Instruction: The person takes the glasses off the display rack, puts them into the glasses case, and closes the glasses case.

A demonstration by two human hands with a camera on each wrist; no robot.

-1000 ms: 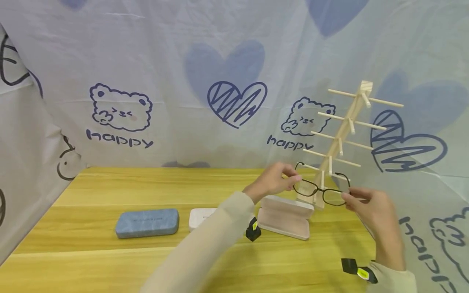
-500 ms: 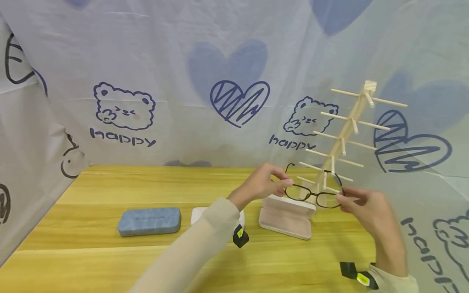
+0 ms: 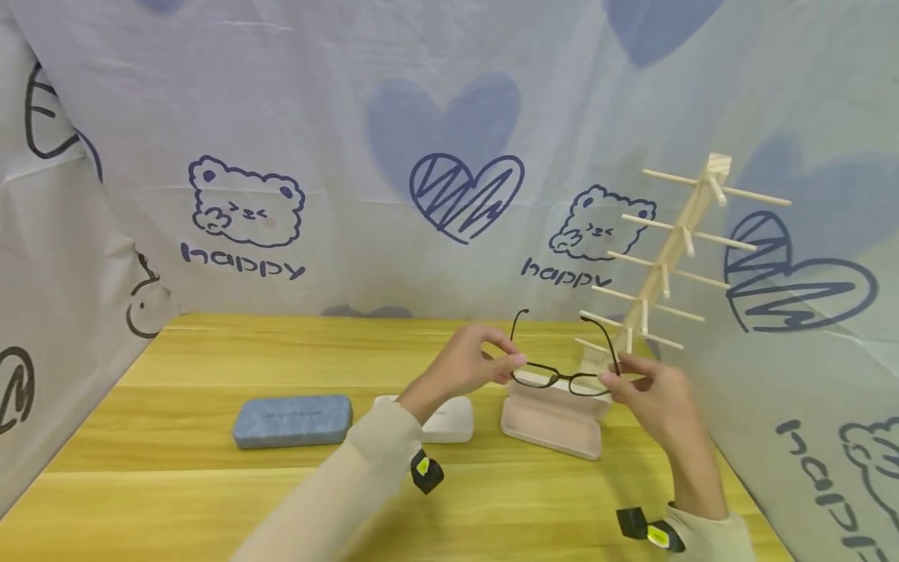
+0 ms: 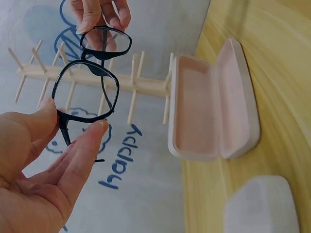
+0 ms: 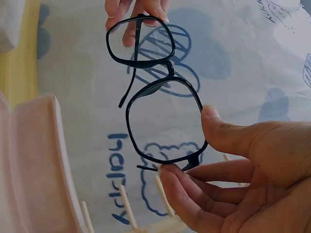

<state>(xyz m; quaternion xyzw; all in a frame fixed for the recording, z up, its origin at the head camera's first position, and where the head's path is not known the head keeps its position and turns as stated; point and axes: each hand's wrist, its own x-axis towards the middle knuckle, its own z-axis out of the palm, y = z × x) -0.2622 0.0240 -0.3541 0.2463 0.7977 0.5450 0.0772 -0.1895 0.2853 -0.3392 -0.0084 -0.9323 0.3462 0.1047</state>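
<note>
Black-framed eyeglasses (image 3: 562,378) are held up between both hands, temples unfolded and pointing away toward the back. My left hand (image 3: 467,363) pinches the left end of the frame between thumb and fingers. At the opposite end, my right hand (image 3: 653,390) grips the frame by its hinge corner. In the head view the lenses overlap the raised lid of an open glasses case (image 3: 551,425), pale outside with a pink lining. Seen from the left wrist, the open case (image 4: 197,107) lies to the right of the eyeglasses (image 4: 86,92), apart from them.
A wooden display rack (image 3: 674,242) with several pegs leans upward behind the right hand. A closed white case (image 3: 449,420) lies partly behind the left wrist, and a blue case (image 3: 293,421) is farther left. A printed curtain (image 3: 337,203) borders the wooden table (image 3: 175,499).
Both hands have carried the eyeglasses leftward, from in front of the rack's lower pegs to over the open case's lid. The cases and rack stay put while the head view shifts slightly.
</note>
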